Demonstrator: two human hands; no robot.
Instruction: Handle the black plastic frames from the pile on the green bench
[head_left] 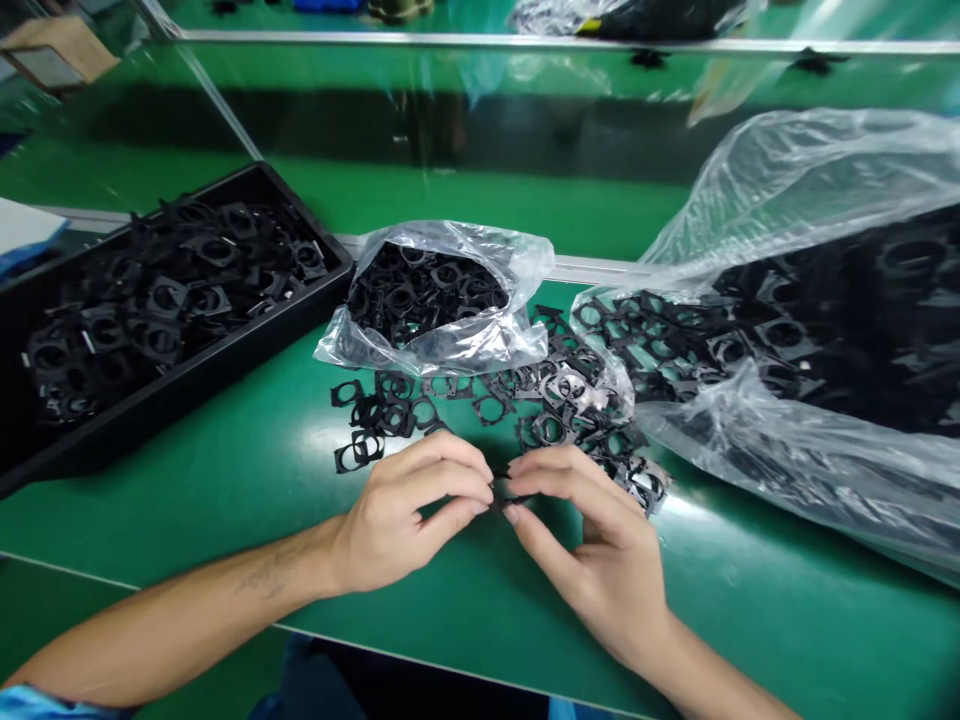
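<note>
My left hand (409,515) and my right hand (592,545) meet fingertip to fingertip just above the green table (247,480). Both pinch one small black plastic part (504,496), mostly hidden by the fingers. Right behind the hands lies a loose heap of black ring-shaped plastic parts (487,405), spread on the table. A small clear bag (442,300) full of the same parts sits behind the heap.
A black tray (180,385) heaped with the same parts stands at the left. A large clear plastic bag (810,330) of parts lies at the right, its mouth toward the heap. A metal rail (592,265) runs behind, with another green surface beyond.
</note>
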